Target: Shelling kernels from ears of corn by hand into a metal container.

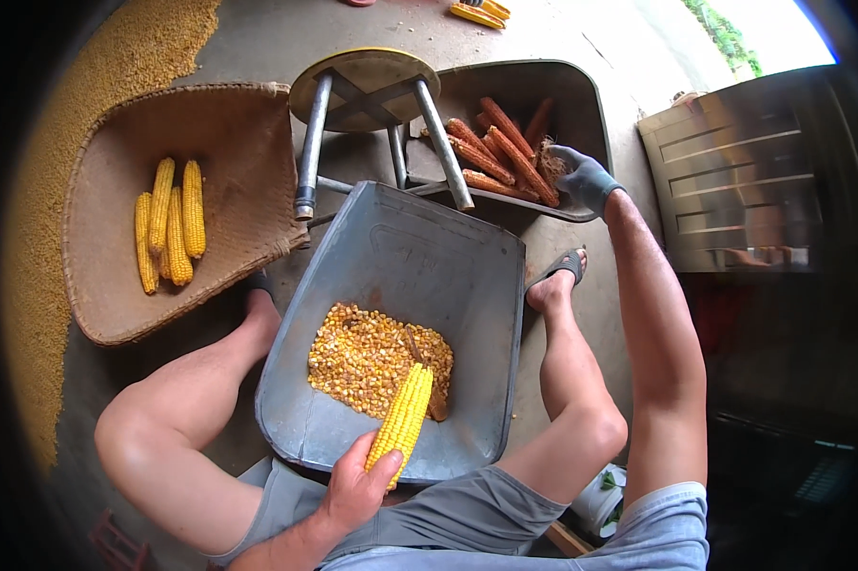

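Observation:
My bare left hand (359,482) is closed around the lower end of a yellow ear of corn (406,416), which is tilted upright over the near side of a grey metal scoop-shaped bin (438,243). Loose yellow corn kernels (362,357) lie in the bin, with a brown strip of something beside the ear's tip. My right hand (589,181), in a grey glove, reaches to the right end of a dark tub (581,95). Its fingers close on a pale, stringy tuft of corn silk (550,164) next to several reddish stripped corncobs (511,143).
A woven basket (96,238) at left holds several yellow corn ears (171,224). Between basket and tub stands a metal-legged stool (362,86). Kernels (153,43) are spread across the floor at far left. A panelled door-like piece (733,181) is at right, and more ears (479,14) lie far ahead.

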`<action>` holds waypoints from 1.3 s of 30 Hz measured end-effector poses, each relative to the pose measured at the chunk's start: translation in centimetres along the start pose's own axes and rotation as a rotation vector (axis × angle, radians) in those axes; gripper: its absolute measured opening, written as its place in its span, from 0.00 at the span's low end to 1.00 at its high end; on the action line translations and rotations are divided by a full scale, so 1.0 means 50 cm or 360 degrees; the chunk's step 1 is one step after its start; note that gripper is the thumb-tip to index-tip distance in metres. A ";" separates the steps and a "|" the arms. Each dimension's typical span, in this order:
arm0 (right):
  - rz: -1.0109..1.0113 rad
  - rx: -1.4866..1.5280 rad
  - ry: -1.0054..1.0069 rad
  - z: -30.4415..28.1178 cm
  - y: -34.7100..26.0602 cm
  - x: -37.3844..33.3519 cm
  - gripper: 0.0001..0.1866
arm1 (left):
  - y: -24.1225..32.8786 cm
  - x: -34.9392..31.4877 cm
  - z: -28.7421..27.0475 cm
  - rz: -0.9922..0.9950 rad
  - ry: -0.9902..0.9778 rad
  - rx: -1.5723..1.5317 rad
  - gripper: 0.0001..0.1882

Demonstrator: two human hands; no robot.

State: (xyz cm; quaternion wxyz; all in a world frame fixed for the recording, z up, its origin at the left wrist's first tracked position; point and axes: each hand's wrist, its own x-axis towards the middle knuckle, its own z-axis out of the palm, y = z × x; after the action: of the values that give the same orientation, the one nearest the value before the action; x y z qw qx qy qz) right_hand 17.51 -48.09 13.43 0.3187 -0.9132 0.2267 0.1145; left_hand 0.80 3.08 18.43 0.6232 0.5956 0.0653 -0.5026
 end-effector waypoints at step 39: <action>0.0307 -0.1503 0.0399 0.002 0.075 -0.075 0.14 | 0.002 0.017 0.005 -0.0079 0.0051 0.0014 0.22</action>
State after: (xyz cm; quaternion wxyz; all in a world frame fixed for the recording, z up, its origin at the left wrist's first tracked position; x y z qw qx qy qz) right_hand 12.42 -49.34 12.70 -0.1715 -0.9395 0.2700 0.1229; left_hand 1.15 2.37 17.97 0.6068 0.6046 0.0877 -0.5086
